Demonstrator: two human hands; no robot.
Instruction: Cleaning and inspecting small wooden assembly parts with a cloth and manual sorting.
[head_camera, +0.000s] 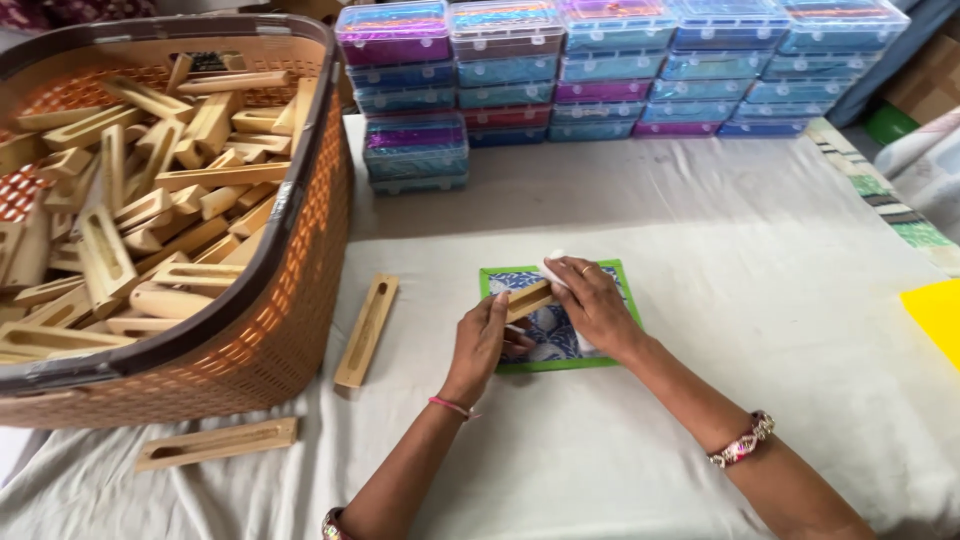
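The person's left hand (480, 340) and right hand (590, 305) meet over a small green-edged mat (560, 362) with a blue and white pattern, which lies on the white cloth of the table (700, 220) directly in front of them — a spot that keeps the work close and under the eyes. Between the hands is a short wooden block (528, 300); the left hand's fingers grasp its near end, while the right hand's fingers curl over its far end and also pinch something small and white, too hidden to name. Holding the block from both ends steadies it above the mat. To the left stands a big brown plastic basket (300, 260) heaped with similar slotted wooden pieces, within easy reach of the left arm. Two more slotted wooden pieces (366, 330) lie flat on the cloth just beside the basket, apart from the heap. Along the back of the table, stacks of clear-lidded coloured boxes (620, 70) stand in neat rows — well apart from the hands.
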